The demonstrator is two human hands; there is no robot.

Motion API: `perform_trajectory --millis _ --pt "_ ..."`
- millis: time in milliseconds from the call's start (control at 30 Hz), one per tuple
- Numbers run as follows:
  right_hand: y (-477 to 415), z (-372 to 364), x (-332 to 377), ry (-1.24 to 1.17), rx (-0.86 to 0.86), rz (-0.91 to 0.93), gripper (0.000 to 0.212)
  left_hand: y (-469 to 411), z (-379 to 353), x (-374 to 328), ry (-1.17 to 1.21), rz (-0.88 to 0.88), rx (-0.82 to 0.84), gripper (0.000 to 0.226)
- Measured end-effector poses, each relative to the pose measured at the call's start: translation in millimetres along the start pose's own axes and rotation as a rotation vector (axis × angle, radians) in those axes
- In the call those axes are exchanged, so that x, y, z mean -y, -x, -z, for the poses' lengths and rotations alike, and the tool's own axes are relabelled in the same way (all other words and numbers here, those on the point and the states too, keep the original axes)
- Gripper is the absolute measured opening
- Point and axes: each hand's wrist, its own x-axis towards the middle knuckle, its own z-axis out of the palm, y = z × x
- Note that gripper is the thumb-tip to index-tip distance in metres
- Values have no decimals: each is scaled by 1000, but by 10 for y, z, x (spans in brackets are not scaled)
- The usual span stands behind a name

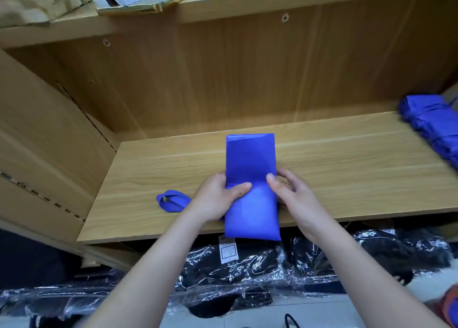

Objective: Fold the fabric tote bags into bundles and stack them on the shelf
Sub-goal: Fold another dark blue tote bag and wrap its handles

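Folding a blue tote bag [250, 159] into a narrow strip on the wooden shelf [347, 169], a person pinches its middle fold with the left hand [218, 199] and right hand [295, 194], thumbs on top. Its handle [171, 201] lies loose at left, so bundling and stacking appear to remain. Finished bundles [431, 122] sit far right, blurred and cut off, their number unclear.

blue tote bag [250, 159] folded narrow on shelf [347, 169], bundles [431, 119] far right
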Motion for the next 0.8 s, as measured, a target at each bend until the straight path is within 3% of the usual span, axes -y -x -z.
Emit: perform_trajectory --millis 67,133,267,367,433,500,600,700,800 --pt "-63 -31 24 28 -90 2 22 -100 -97 5 -89 28 64 27" --pt "-144 -42 -1 133 -172 -11 21 -162 -183 21 -236 54 36 36" --pt "-255 -41 -26 683 -302 -29 21 -79 -331 32 -538 57 -190 76" --pt "-282 -65 -18 866 -270 -70 25 82 -377 93 -671 -30 -358 105" --pt "-293 -89 9 961 -266 -91 41 195 -392 187 -714 -272 -379 95" --pt "-293 -92 51 991 -255 -100 61 291 -419 283 -743 -444 -189 63" --pt "-292 -84 103 1025 -181 -114 85 365 -453 405 -795 -345 58 58" --pt "-366 -63 159 1076 -165 -148 96 377 -476 413 -891 -403 27 50" --pt "-519 -15 252 1004 -196 -148 90 399 -485 396 -893 -475 -9 50"
